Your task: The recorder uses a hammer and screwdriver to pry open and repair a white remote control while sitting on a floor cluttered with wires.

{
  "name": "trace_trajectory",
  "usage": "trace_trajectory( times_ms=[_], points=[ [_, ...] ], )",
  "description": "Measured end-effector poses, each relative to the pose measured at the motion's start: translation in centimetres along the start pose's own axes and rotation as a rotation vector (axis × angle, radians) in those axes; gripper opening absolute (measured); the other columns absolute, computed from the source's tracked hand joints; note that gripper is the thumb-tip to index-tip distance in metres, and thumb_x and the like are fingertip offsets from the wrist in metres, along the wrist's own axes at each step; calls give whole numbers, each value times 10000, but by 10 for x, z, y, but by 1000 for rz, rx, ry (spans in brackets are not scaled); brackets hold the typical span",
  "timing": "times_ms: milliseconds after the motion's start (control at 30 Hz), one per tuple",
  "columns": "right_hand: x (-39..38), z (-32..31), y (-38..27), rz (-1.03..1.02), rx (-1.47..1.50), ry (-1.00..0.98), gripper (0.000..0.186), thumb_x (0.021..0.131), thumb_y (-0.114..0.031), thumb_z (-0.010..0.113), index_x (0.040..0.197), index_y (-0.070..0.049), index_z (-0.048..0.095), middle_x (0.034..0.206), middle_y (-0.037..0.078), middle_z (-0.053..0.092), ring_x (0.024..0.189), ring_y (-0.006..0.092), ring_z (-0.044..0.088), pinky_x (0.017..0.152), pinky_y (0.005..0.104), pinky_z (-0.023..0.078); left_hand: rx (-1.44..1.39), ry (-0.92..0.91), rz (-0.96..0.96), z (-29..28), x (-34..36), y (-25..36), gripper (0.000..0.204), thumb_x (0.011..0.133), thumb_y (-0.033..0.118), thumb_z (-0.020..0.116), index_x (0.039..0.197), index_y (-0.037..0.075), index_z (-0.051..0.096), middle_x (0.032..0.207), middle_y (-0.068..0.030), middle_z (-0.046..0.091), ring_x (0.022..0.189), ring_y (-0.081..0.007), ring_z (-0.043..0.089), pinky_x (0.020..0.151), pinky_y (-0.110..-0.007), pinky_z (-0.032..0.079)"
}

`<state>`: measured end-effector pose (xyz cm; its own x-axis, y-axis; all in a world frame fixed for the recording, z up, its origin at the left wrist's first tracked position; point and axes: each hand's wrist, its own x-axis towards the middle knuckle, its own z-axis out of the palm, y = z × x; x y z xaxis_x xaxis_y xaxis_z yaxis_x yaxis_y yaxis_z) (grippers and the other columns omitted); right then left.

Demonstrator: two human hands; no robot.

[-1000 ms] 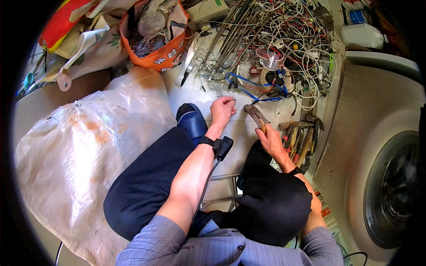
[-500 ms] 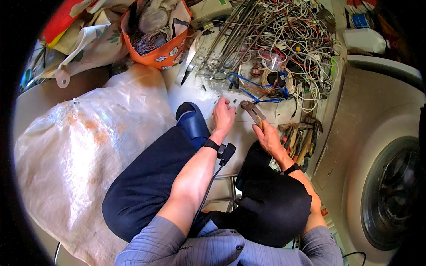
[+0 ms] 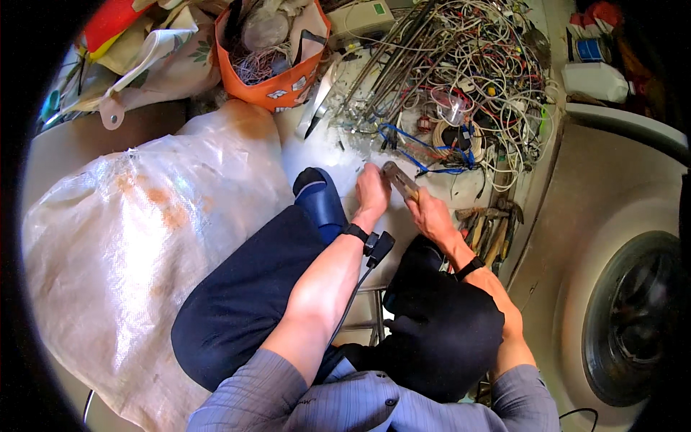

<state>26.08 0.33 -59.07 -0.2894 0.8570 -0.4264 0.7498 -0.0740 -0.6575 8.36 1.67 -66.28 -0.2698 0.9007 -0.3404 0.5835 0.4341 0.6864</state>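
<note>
My left hand [image 3: 372, 190] is low over the white floor [image 3: 309, 151], its fingers closed just left of the hammer head [image 3: 391, 171]; whatever they may hold is hidden. My right hand [image 3: 424, 209] grips the handle of the hammer, whose metal head is close beside my left fingertips. Small dark bits [image 3: 340, 145] lie on the floor beyond. A blue slipper [image 3: 322, 204] is on my foot, left of my left hand.
A tangled heap of cables and rods [image 3: 471, 79] fills the back. An orange bag [image 3: 266, 90] stands back left, beside a large translucent sack [image 3: 129, 237]. Old hand tools [image 3: 489, 237] lie to the right, near a washing machine [image 3: 568, 216].
My left hand has moved closer to the hammer head and its fingers have drawn in. The hammer has shifted slightly left and up. The view has shifted slightly.
</note>
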Motion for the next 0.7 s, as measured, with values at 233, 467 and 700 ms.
trace_trajectory(
  times_ms=[233,467,700],
  points=[
    [-9,-9,-11,102,48,39,271,1000,-241,653,1066,-15,518,826,298,650,798,534,626,675,568,490,-70,28,-80,0,-2,-18,240,803,4,728,977,27,564,810,-227,682,821,-465,676,708,-498,523],
    [-16,-9,-5,-242,111,140,252,976,-219,678,1061,-34,530,836,282,646,810,506,644,660,526,508,-179,156,161,3,-20,-13,246,833,-4,676,1034,25,538,779,-197,669,784,-452,662,709,-521,509],
    [-13,-6,-1,8,-4,68,293,997,-260,652,1025,-19,487,812,297,650,749,534,624,636,584,473,-106,53,-88,-1,-9,-13,189,853,41,625,1019,14,539,804,-218,664,834,-466,648,756,-563,484]
  ],
)
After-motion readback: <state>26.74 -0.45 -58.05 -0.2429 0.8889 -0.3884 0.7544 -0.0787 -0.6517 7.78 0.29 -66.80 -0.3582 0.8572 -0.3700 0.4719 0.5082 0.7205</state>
